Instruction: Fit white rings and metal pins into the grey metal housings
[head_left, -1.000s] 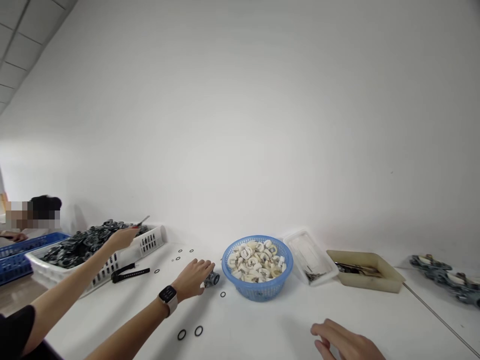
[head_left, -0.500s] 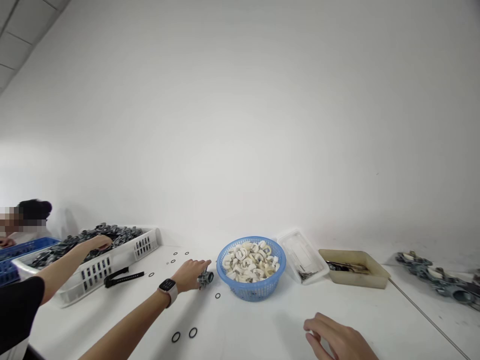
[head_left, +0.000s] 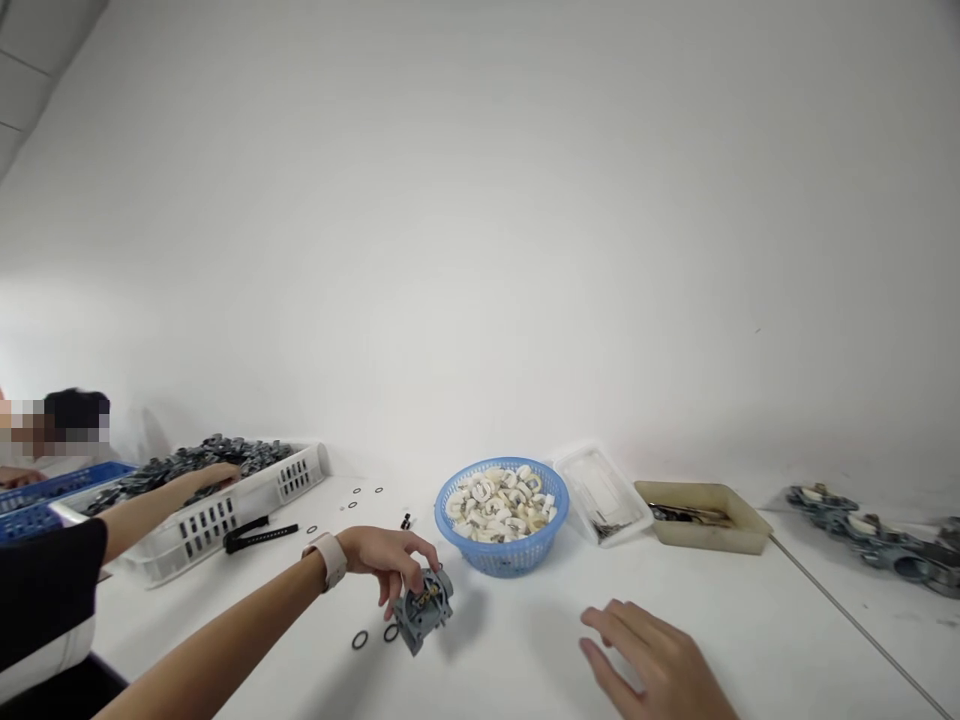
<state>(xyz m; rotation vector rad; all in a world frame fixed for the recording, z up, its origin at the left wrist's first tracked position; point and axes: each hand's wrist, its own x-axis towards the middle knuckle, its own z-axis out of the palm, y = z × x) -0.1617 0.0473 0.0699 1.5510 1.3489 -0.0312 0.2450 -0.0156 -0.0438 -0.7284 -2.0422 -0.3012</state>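
My left hand (head_left: 394, 562), with a watch band at the wrist, grips a grey metal carburetor body (head_left: 426, 612) from above. Brass-coloured parts show in its open cavity, and it is tilted above the white table. Close below it lie two black rubber rings, one (head_left: 360, 640) fully visible and the other (head_left: 391, 632) beside the carburetor's edge. My right hand (head_left: 656, 665) hovers at the lower right, fingers apart and holding nothing. Between and beyond the hands stands a blue basket (head_left: 501, 562) filled with white C-shaped plastic pieces (head_left: 499, 505).
At left, a co-worker's arm (head_left: 169, 500) reaches into a white crate (head_left: 217, 530) of grey metal parts. A black strap (head_left: 262, 535) lies before it. Right of the basket are a clear tray (head_left: 600, 490), a beige bin (head_left: 724, 535), a thin rod (head_left: 847, 615) and carburetors (head_left: 885, 545).
My left hand has lifted the carburetor off the table and brought it nearer, turning its cavity into view. A small black piece now shows behind it. My right hand has shifted slightly left.
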